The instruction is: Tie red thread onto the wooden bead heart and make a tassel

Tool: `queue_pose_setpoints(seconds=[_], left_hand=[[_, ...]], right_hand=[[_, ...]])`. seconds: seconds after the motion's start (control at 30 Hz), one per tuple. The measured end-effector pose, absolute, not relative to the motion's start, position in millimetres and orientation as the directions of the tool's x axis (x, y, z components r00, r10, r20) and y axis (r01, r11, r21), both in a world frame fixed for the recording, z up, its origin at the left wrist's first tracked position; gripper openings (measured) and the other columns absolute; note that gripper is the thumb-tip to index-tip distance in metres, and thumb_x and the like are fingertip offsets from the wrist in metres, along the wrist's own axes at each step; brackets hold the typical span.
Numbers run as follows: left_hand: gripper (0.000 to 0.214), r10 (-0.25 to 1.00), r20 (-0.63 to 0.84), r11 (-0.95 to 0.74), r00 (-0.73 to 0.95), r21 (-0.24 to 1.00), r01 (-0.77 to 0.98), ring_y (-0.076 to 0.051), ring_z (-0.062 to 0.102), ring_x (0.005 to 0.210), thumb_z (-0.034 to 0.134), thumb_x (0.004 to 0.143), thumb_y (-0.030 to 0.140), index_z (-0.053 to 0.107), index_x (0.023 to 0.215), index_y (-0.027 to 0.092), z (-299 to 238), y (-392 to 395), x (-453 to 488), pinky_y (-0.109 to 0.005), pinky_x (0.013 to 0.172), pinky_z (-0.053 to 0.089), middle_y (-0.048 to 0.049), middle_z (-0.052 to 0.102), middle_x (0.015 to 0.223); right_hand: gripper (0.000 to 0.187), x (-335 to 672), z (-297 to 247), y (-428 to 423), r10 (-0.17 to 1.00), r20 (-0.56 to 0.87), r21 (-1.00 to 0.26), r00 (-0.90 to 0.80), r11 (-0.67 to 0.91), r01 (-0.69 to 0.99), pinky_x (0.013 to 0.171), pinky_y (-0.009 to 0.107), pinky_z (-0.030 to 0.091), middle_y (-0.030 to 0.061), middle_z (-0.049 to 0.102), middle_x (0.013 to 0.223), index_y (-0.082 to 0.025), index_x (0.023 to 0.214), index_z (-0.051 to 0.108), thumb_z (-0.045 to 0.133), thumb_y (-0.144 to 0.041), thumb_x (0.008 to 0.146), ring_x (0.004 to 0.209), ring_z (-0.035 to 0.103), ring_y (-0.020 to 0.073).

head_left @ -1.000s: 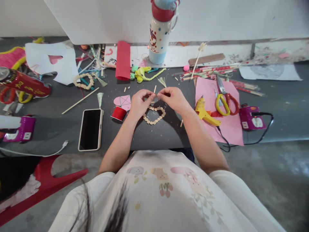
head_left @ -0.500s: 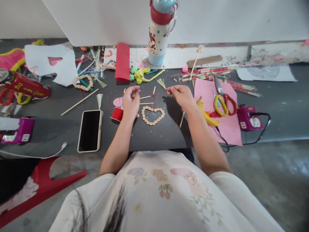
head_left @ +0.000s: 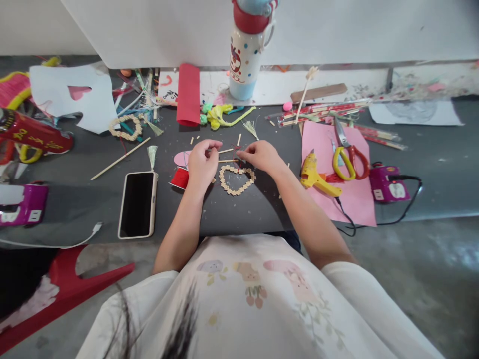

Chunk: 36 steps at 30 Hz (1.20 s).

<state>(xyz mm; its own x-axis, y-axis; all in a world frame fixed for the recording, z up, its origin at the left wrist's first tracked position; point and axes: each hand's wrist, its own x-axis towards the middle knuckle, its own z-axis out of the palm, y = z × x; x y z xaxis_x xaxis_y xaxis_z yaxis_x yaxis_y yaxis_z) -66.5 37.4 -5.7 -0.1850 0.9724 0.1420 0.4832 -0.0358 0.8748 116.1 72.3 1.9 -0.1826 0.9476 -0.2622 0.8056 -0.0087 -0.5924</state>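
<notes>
On my feed, left hand (head_left: 202, 163) loosely curled beside wooden sticks (head_left: 226, 160), right hand (head_left: 264, 155) narrowed near red thread (head_left: 236, 147), pale heart outline (head_left: 222, 178) below, grips I cannot tell.

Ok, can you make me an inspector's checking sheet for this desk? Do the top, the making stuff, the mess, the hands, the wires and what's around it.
Surface: dark table, light specks on it.
Job's things: heart-shaped outline lying flat; thin stick just beyond it; red spool beside the left hand.
Clutter: scissors and glue gun on pink paper; phone at left.
Hands: left hand loosely curled; right hand has fingertips together; whether either grips something, cannot tell.
Cables: black cord from glue gun; white cable with its plug end loose.
Surroundings: white panel behind; gray floor at right.
</notes>
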Motion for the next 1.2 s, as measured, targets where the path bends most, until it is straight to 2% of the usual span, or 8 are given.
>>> queue_pose_setpoints(seconds=[0.1,0.27,0.43,0.67,0.77,0.97,1.1,1.2], left_hand=[[0.024,0.974,0.143,-0.042,-0.177,0.878,0.477,-0.015,0.066,0.078,0.051,0.081,0.011,0.072,0.09,0.019,-5.9,36.2,-67.2,-0.027,0.07,0.05,-0.0029,0.073,0.091],[0.024,0.974,0.146,-0.05,-0.173,0.885,0.463,-0.015,0.066,0.081,0.051,0.081,0.011,0.072,0.09,0.018,-4.6,33.3,-68.7,-0.027,0.072,0.051,-0.0035,0.073,0.093],[0.024,0.979,0.136,-0.046,-0.152,0.875,0.481,-0.015,0.065,0.077,0.05,0.081,0.012,0.071,0.09,0.018,-5.8,32.3,-69.9,-0.028,0.07,0.051,-0.0036,0.073,0.093],[0.024,0.983,0.137,-0.054,-0.126,0.857,0.512,-0.013,0.061,0.07,0.049,0.081,0.012,0.07,0.088,0.02,-6.0,31.3,-68.9,-0.027,0.068,0.05,-0.0022,0.072,0.09],[0.027,0.981,0.182,-0.116,-0.067,0.829,0.548,-0.013,0.06,0.07,0.049,0.082,0.011,0.069,0.097,0.02,-5.9,31.9,-67.2,-0.027,0.069,0.05,-0.0026,0.07,0.092],[0.049,0.927,0.317,-0.367,0.203,0.64,0.675,-0.02,0.054,0.112,0.046,0.086,0.01,0.056,0.132,0.022,-6.5,34.3,-60.0,-0.034,0.096,0.047,-0.0097,0.057,0.12],[0.038,0.938,0.289,-0.326,0.194,0.537,0.778,-0.026,0.053,0.112,0.047,0.086,0.012,0.065,0.118,0.019,-9.4,34.5,-59.3,-0.043,0.101,0.043,-0.0125,0.057,0.12],[0.03,0.951,0.292,-0.25,0.101,0.535,0.807,-0.027,0.056,0.106,0.049,0.084,0.012,0.069,0.104,0.021,-10.7,34.7,-61.5,-0.044,0.098,0.044,-0.0106,0.062,0.111]], right_hand=[[0.03,112.5,3.4,72.3,0.932,-0.311,-0.66,-0.187,-0.07,0.748,0.054,0.028,0.028,-0.0022,0.044,0.05,-0.014,0.062,0.069,0.068,-0.042,0.075,0.051,0.036,0.0087],[0.017,110.9,3.6,71.8,0.907,-0.37,-0.836,-0.203,-0.23,0.498,0.045,0.025,0.024,-0.0058,0.039,0.049,-0.012,0.076,0.07,0.065,-0.028,0.076,0.043,0.029,0.0052],[0.018,113.6,-0.3,74.9,0.924,-0.3,-0.907,-0.235,-0.2,0.371,0.042,0.024,0.024,-0.0058,0.042,0.05,-0.014,0.075,0.068,0.067,-0.032,0.074,0.043,0.03,0.005],[0.018,118.9,-0.9,78.8,0.947,-0.228,-0.917,-0.228,-0.129,0.378,0.045,0.024,0.025,-0.0052,0.046,0.053,-0.016,0.073,0.066,0.068,-0.034,0.073,0.045,0.031,0.0054],[0.019,119.9,2.4,79.0,0.95,-0.209,-0.912,-0.23,-0.105,0.395,0.048,0.024,0.03,-0.0039,0.049,0.056,-0.015,0.076,0.068,0.068,-0.034,0.072,0.048,0.034,0.006],[0.019,120.9,6.7,79.2,0.953,-0.144,-0.904,-0.265,-0.018,0.427,0.054,0.025,0.032,-0.0046,0.049,0.057,-0.015,0.073,0.067,0.068,-0.034,0.072,0.053,0.037,0.007],[0.019,121.2,3.0,82.5,0.961,-0.12,-0.884,-0.251,0.012,0.467,0.056,0.025,0.032,-0.0044,0.048,0.057,-0.014,0.073,0.068,0.066,-0.033,0.074,0.055,0.038,0.0078],[0.018,121.0,-0.5,86.3,0.968,-0.112,-0.864,-0.227,0.018,0.504,0.057,0.026,0.032,-0.004,0.048,0.057,-0.015,0.074,0.069,0.065,-0.032,0.076,0.056,0.039,0.0087]])
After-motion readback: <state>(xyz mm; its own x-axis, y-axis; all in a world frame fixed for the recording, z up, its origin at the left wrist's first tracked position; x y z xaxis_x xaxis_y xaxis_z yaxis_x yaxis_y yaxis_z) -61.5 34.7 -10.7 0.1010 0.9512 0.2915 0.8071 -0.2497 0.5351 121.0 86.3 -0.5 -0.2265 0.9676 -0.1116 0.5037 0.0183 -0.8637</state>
